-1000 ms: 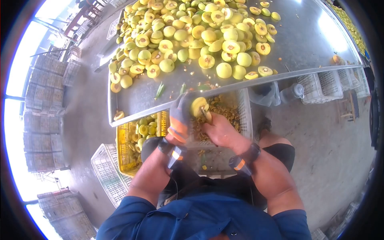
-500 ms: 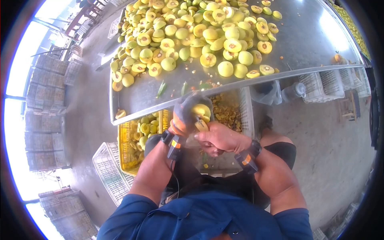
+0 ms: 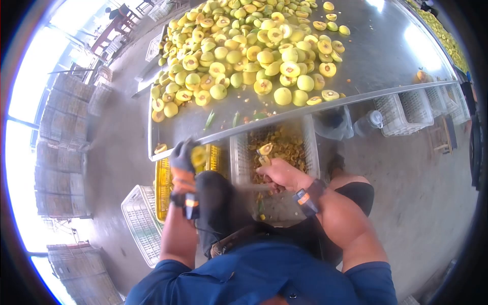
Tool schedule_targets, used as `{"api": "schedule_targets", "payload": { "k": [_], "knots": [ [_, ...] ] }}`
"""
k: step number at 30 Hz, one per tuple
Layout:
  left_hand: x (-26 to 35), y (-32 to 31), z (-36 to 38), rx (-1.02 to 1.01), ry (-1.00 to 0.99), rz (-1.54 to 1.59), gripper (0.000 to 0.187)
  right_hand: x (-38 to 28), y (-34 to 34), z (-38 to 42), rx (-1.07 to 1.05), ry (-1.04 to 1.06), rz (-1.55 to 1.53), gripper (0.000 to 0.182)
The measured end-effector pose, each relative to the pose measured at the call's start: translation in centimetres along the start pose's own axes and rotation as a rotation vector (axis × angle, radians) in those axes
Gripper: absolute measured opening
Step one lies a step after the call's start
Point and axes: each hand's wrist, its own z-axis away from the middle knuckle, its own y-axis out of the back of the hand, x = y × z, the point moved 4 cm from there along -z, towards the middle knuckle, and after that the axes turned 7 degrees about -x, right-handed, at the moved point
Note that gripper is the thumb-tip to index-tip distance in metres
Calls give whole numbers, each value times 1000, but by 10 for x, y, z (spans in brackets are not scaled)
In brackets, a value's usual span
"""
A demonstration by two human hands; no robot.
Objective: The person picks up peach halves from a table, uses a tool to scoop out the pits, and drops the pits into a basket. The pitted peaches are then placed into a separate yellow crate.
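Observation:
My left hand (image 3: 184, 161), in a grey and orange glove, is closed round a halved yellow-green fruit (image 3: 198, 156) above the yellow crate (image 3: 162, 188). Bare and closed, my right hand (image 3: 277, 174) grips a small tool with a light handle (image 3: 264, 160). A piece of fruit (image 3: 265, 149) sits at the tool's tip, over a white crate (image 3: 313, 147) holding many brown and yellow scraps. Beyond both hands, a large pile of halved fruit (image 3: 244, 56) lies on the metal table (image 3: 376, 66).
The table's raised metal edge (image 3: 335, 101) runs just beyond my hands. A white basket (image 3: 140, 218) stands at the left on the floor. At the right are a clear plastic container (image 3: 368, 122) and white crates (image 3: 401, 114). Stacked crates (image 3: 61, 152) line the far left.
My left hand has moved left, away from my right hand, carrying the fruit over the yellow crate. My right hand stays near its place, now with a fruit piece at the tool's tip.

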Motion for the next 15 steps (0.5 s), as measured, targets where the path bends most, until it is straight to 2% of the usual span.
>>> {"api": "schedule_targets", "payload": {
  "k": [1, 2, 3, 5, 7, 8, 9, 11, 12, 13, 14, 15],
  "knots": [
    [-1, 23, 6, 68, 163, 93, 21, -1, 0, 1, -24, 12, -49, 33],
    [-17, 49, 12, 130, 149, 28, 20, 0, -1, 1, -52, 18, -99, 33],
    [-27, 73, 17, 146, 134, -167, 21, 1, -2, 0, -81, 24, -151, 32],
    [-26, 94, 20, 107, 286, -680, 20, 1, 1, -5, -29, 57, -106, 30],
    [-19, 82, 8, 126, 175, -589, 20, 1, 2, -12, 29, 121, -1, 30],
    [-13, 71, 0, 138, 123, -541, 21, -4, 1, -12, 33, 153, 24, 29],
    [-22, 53, -17, 90, 112, -247, 24, -10, -2, -10, 34, 180, 49, 28],
    [5, -6, -47, -47, 37, -280, 29, -25, -6, -2, 65, 229, 99, 26],
    [13, -38, -63, -104, -84, -399, 32, -36, -7, 5, 98, 251, 121, 24],
    [30, -73, -75, -166, -61, -477, 35, -43, -5, 8, 132, 274, 143, 23],
    [50, -106, -84, -289, 43, -420, 38, -44, 0, 7, 147, 298, 136, 20],
    [54, -138, -100, -342, -134, -527, 42, -44, 4, 5, 161, 324, 130, 19]
  ]
}}
